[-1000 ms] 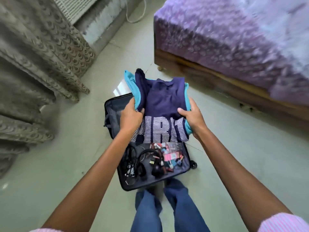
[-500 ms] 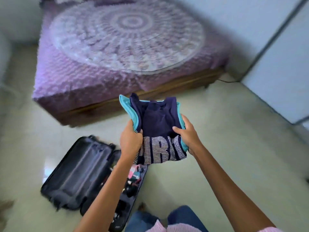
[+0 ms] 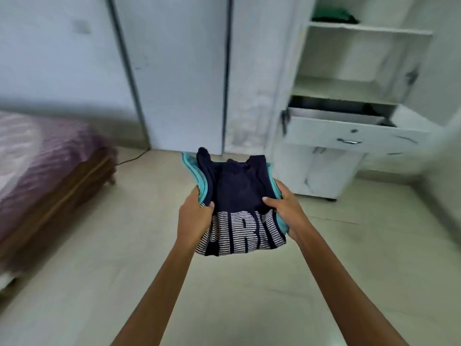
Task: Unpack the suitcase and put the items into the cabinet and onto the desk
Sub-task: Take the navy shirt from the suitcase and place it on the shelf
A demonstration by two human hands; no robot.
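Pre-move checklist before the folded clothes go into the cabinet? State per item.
1. Left-hand grip holds the left edge of the folded navy striped shirt: ok.
2. Right-hand grip holds its right edge, thumb on top: ok.
3. Folded teal garment stacked under the shirt: ok.
4. White cabinet open, middle shelf exposed: ok.
5. Pulled-out white drawer juts out below that shelf, may obstruct the approach: not ok.
6. Room beside the green cloth on the top shelf: cannot tell.

A wooden-framed bed (image 3: 62, 191) with a purple patterned cover (image 3: 42, 143) stands on the pale floor (image 3: 104, 283); a dark cable (image 3: 131, 159) lies nearby.
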